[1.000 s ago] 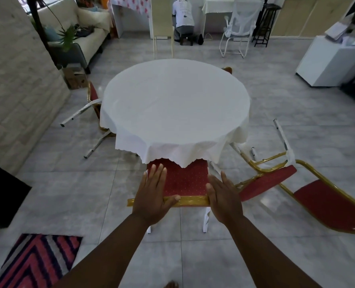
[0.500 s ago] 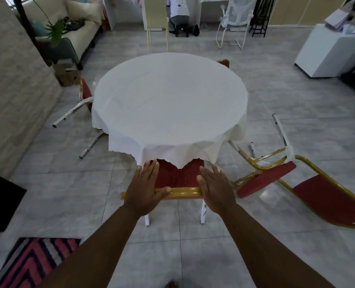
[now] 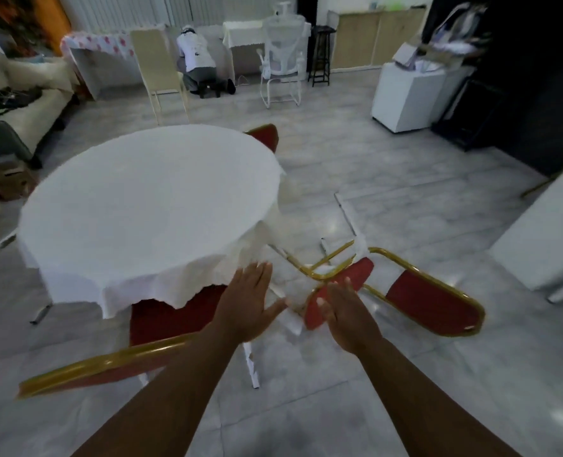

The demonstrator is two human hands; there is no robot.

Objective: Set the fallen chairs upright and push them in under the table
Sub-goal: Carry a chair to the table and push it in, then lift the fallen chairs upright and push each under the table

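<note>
Both grips have been released: the left hand (image 3: 245, 303) and right hand (image 3: 346, 313) are now lifted off the upright chair (image 3: 161, 324), fingers spread and empty. That chair is left tucked under the surface (image 3: 148, 196). Attention is turned to the fallen chair (image 3: 405, 291), lying on the floor just right, judged next.

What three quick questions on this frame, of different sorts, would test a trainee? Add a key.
1. True or false: the left hand grips the upright chair.
2. Which chair lies tipped on the floor? A) the one at the table's near edge B) the one right of the table C) the white chair by the far wall
3. Fill in: the tablecloth hangs over the upright chair's ___.

Key: 1 false, both hands are open and hold nothing, right hand too. 2 B, the fallen chair. 3 seat.
</note>
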